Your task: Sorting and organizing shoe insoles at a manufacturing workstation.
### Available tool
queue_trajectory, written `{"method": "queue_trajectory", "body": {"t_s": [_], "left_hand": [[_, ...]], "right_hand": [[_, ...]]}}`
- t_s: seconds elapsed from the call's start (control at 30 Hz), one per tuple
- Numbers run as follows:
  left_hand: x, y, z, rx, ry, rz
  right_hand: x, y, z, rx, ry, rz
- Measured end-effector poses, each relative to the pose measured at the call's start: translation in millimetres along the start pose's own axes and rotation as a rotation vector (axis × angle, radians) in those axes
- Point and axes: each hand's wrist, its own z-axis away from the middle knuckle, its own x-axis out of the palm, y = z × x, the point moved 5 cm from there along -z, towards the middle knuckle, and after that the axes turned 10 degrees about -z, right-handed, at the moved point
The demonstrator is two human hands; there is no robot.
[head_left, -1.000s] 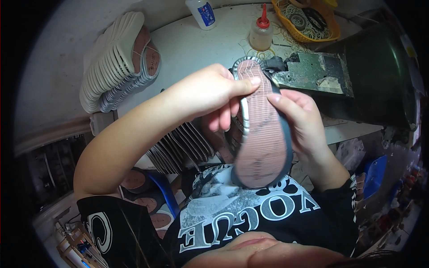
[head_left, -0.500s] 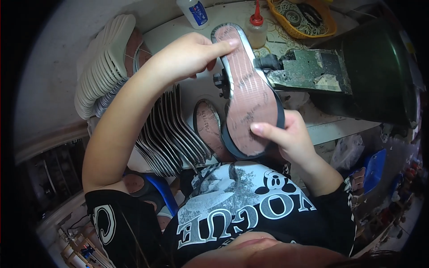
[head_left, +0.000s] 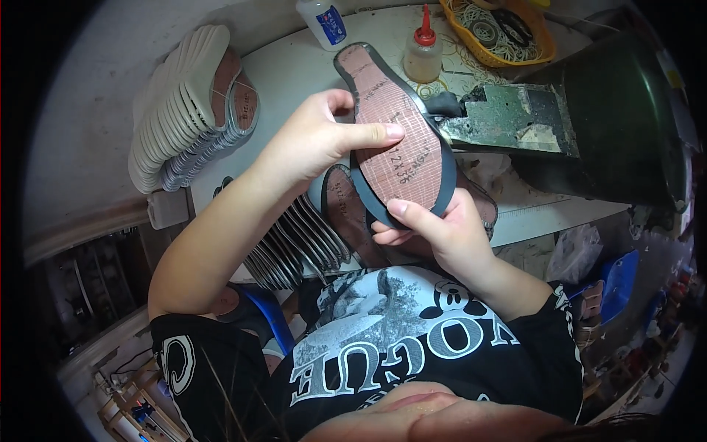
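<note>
Both hands hold a shoe insole (head_left: 403, 158) with a pinkish-brown printed face and a dark edge, tilted above the table. My left hand (head_left: 335, 136) grips its left side, thumb lying on the face near the middle. At the near, wide end my right hand (head_left: 445, 228) pinches the rim, thumb on top and fingers beneath. Under it, further pinkish-brown insoles (head_left: 345, 202) lie on the table, partly covered. Left of these stands a row of thin dark-edged insoles (head_left: 298, 239), stacked on edge and partly hidden by my left forearm.
A row of pale insoles (head_left: 180, 110) leans at the back left. A white bottle (head_left: 322, 23), a red-tipped glue bottle (head_left: 423, 59) and a yellow basket (head_left: 508, 55) of rubber bands stand at the back. A green machine (head_left: 515, 118) juts in from the right.
My left hand has slid from the insole's far end toward its middle. The insole's near end has moved away from me and tilted, with my right hand still on it.
</note>
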Motion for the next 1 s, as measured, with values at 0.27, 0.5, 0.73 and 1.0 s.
{"method": "queue_trajectory", "body": {"t_s": [0.27,0.5,0.73,1.0], "left_hand": [[-20,31,-39,0.453,-0.245,-0.405],[-30,48,-41,0.381,-0.237,-0.702],[-35,38,-13,0.277,0.049,-0.871],[-26,26,4,0.219,0.1,-0.768]], "right_hand": [[5,-9,-16,-0.105,0.063,-0.115],[8,-15,-19,-0.179,0.087,-0.194],[4,-25,-21,-0.134,0.114,-0.127],[-6,-28,-25,-0.098,0.106,-0.072]]}}
